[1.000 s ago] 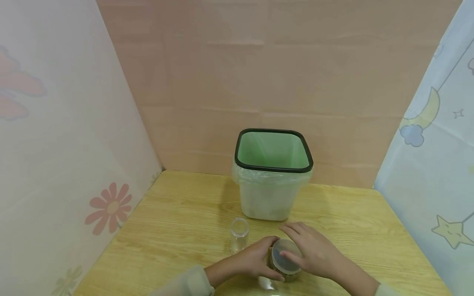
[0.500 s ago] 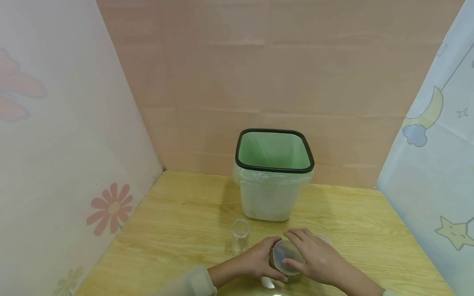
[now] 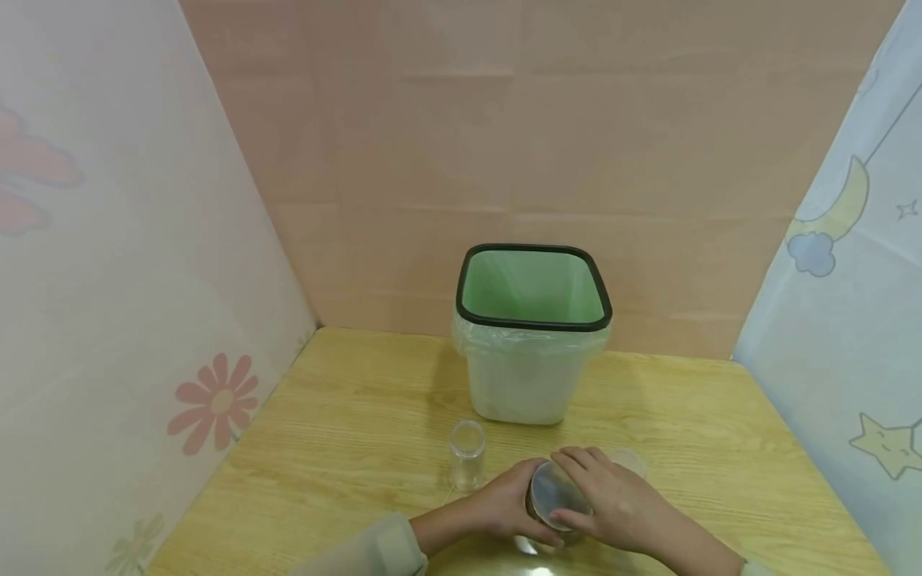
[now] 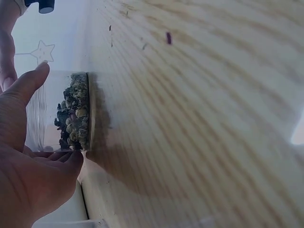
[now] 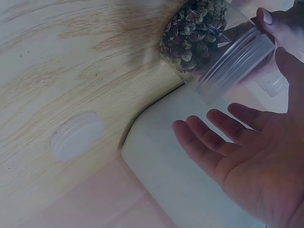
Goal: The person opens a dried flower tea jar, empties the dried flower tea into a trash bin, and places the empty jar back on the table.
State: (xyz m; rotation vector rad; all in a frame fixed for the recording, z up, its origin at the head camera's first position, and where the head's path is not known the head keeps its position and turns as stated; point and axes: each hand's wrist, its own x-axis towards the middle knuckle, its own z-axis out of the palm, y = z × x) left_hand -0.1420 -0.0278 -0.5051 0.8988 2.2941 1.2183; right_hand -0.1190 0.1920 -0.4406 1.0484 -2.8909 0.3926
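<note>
My left hand (image 3: pixel 507 506) wraps around a clear jar (image 4: pixel 52 111), thumb on one side and fingers on the other. Dried flower buds or tea (image 5: pixel 194 38) fill its lower part. A translucent ribbed lid (image 3: pixel 553 490) covers the jar's top, and the jar stands upright on the table. Over the lid's right side hovers my right hand (image 3: pixel 612 500). In the right wrist view its fingers (image 5: pixel 202 137) are spread and lightly bent, apart from the lid, with the thumb beside the lid's edge.
A clear, smaller jar (image 3: pixel 468 462) stands left of my hands. Beyond them is a white bin (image 3: pixel 519 388) with a dark rim and a plastic liner. A loose translucent lid (image 5: pixel 77 136) lies on the table at the right. Small dark crumbs (image 4: pixel 168 38) dot the tabletop.
Both hands and the gripped jar have shifted slightly right in the head view. The loose lid beside my right hand now shows more plainly.
</note>
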